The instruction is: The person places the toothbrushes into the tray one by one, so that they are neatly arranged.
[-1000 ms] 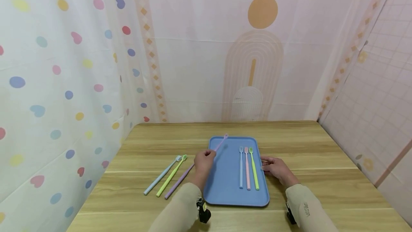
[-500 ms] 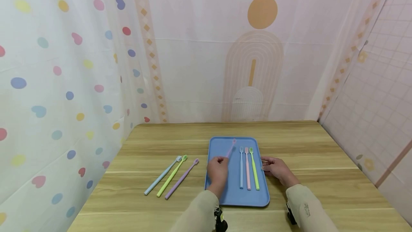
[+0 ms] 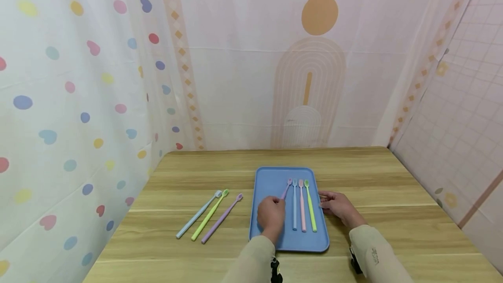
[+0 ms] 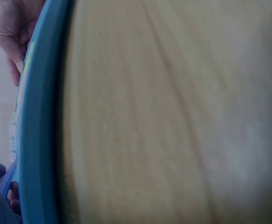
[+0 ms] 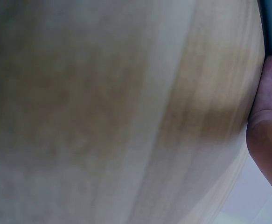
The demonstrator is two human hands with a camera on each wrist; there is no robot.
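Observation:
My left hand (image 3: 271, 214) pinches a purple toothbrush (image 3: 287, 188) low over the left half of the blue tray (image 3: 271, 174). The brush's head points away from me, and the hand hides its lower handle. Just to its right on the tray lie a light blue toothbrush (image 3: 294, 206), a pink toothbrush (image 3: 302, 206) and a green toothbrush (image 3: 310, 208), side by side with heads at the far end. My right hand (image 3: 339, 206) rests at the tray's right edge, fingertips against the rim; a straight finger (image 5: 268, 86) shows there in the right wrist view.
On the wooden table (image 3: 157, 213) left of the tray lie a second light blue toothbrush (image 3: 198, 215), a second green toothbrush (image 3: 210, 215) and a second purple toothbrush (image 3: 222, 218), slanted. A patterned curtain (image 3: 235, 77) hangs behind the table.
My left hand has carried the purple toothbrush rightward from the tray's left edge and lowered it beside the light blue one. The right hand and tray have stayed put.

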